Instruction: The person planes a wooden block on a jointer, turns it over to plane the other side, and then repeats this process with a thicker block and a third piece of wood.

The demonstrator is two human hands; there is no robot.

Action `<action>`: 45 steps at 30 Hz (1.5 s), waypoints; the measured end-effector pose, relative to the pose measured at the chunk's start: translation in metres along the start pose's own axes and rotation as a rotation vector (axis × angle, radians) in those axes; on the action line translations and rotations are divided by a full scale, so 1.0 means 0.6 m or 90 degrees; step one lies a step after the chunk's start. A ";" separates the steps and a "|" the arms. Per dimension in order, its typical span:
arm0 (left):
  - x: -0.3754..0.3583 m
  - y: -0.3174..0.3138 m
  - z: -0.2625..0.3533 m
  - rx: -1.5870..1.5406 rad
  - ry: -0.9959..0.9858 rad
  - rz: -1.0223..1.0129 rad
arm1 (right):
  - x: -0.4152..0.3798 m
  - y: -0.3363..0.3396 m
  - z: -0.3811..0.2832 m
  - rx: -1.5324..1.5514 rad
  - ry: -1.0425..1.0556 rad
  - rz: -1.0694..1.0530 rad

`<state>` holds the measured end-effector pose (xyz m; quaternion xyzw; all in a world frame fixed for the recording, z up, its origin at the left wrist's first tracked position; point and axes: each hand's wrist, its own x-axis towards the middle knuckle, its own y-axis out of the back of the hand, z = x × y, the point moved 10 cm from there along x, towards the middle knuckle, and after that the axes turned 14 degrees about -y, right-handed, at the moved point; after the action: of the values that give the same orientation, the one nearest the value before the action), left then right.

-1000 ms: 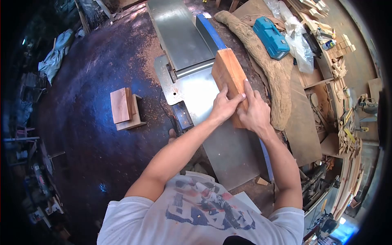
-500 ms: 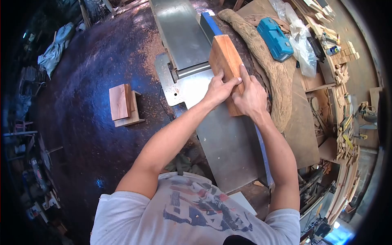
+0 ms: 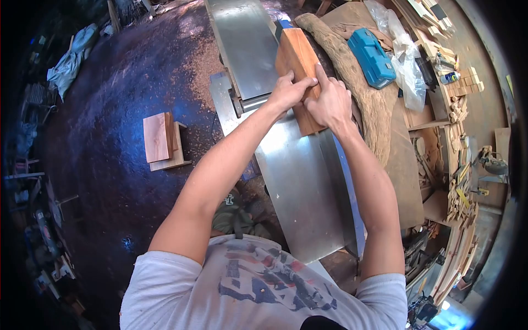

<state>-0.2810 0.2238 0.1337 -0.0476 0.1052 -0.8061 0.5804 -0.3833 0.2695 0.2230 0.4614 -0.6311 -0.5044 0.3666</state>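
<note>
A thick wooden board (image 3: 300,52) stands on edge on the metal bed of a jointer (image 3: 305,187), along its blue-edged fence (image 3: 347,184). My left hand (image 3: 290,92) presses the board's left face, its thumb reaching to the top edge. My right hand (image 3: 331,102) grips the board's top and near part, with a finger stretched along the edge. Both hands are closed on the board and nearly touch each other. Beside the left hand, the cutter slot (image 3: 256,103) crosses the bed; the board and hands hide its right part.
Boards (image 3: 158,137) lie on a small wooden stool (image 3: 179,159) left of the jointer. Wood shavings (image 3: 201,71) cover the floor there. Right of the fence lie a long rough log (image 3: 355,82) and a teal case (image 3: 371,58). Wood offcuts (image 3: 459,159) are piled at far right.
Both hands and the board have moved forward along the jointer bed, away from my body. The board's near end has left more of the near bed uncovered.
</note>
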 end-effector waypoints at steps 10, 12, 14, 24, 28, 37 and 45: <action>0.103 0.059 -0.004 0.011 0.010 0.002 | 0.097 -0.009 -0.058 0.014 0.019 0.018; 0.115 0.069 0.004 0.020 0.011 0.003 | 0.112 -0.012 -0.068 0.015 0.021 0.017; 0.127 0.078 0.012 0.026 0.018 0.003 | 0.127 -0.013 -0.078 0.011 0.026 0.019; 0.208 0.122 0.019 0.024 0.011 0.018 | 0.207 -0.025 -0.117 0.018 0.001 0.007; 0.251 0.150 0.036 0.044 0.012 0.021 | 0.255 -0.025 -0.145 -0.010 -0.016 0.006; 0.167 0.203 0.098 -0.002 -0.078 0.072 | 0.207 0.016 -0.129 0.152 -0.036 -0.006; -0.231 0.085 0.190 -0.048 -0.240 -0.162 | -0.285 0.063 0.061 0.866 -0.049 -0.138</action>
<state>-0.1664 0.3260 0.2393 -0.2322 0.0182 -0.8449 0.4816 -0.3730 0.4460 0.2524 0.6314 -0.7700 -0.0463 -0.0793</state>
